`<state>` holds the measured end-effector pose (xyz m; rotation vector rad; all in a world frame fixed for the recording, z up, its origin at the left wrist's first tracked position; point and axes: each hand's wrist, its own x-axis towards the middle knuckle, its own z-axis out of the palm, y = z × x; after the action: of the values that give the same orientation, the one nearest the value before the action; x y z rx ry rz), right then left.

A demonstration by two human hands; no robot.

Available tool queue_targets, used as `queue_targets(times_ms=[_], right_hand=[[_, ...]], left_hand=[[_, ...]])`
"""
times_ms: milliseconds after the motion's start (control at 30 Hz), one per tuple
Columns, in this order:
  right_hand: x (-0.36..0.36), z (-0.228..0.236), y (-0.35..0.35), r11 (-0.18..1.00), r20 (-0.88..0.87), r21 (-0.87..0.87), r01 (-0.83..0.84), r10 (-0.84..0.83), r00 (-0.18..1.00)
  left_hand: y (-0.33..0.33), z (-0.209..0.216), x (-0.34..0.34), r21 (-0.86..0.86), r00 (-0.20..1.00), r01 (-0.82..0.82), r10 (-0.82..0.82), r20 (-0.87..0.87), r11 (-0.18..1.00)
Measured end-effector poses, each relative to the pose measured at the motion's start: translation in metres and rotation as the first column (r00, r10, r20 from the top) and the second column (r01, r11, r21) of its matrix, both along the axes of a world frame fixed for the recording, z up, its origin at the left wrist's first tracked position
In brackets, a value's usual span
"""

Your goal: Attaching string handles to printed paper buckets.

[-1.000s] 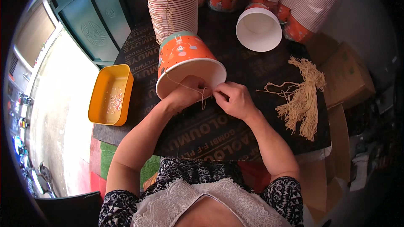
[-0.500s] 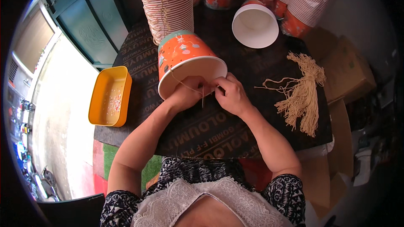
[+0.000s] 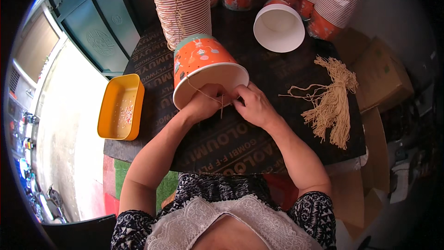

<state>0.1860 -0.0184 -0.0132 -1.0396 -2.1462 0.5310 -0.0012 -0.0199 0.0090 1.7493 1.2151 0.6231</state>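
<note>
An orange paper bucket with a green base band and printed figures lies tilted on its side, its white mouth toward me. From a hole near the left of its rim, a beige cord runs across the mouth to my hands. My left hand reaches into the mouth at the lower rim, fingers curled round the cord and partly hidden. Opposite it, my right hand is closed in a pinch at the rim's right side, where the cord comes to its fingertips. A short cord end hangs between both hands.
A bundle of beige cords lies on the dark table at right. At left stands a yellow tray with small bits inside. Behind are a tall stack of buckets, a single white-lined bucket and wrapped stacks.
The short cord end between my hands has shifted slightly, and the right fingers have moved a little at the rim. The bucket stays nearly in place.
</note>
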Motion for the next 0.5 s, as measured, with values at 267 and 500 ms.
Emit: queue_targets(times_ms=[267, 500], right_hand=[[-0.001, -0.003, 0.003, 0.995, -0.087, -0.097, -0.009, 0.001, 0.996], [0.003, -0.005, 0.005, 0.986, -0.144, -0.161, -0.040, 0.016, 0.989]], left_hand=[[0.008, -0.029, -0.005, 0.178, 1.000, -0.017, 0.018, -0.003, 0.984], [0.004, -0.012, -0.001, 0.183, 0.989, 0.016, 0.012, -0.150, 0.983]])
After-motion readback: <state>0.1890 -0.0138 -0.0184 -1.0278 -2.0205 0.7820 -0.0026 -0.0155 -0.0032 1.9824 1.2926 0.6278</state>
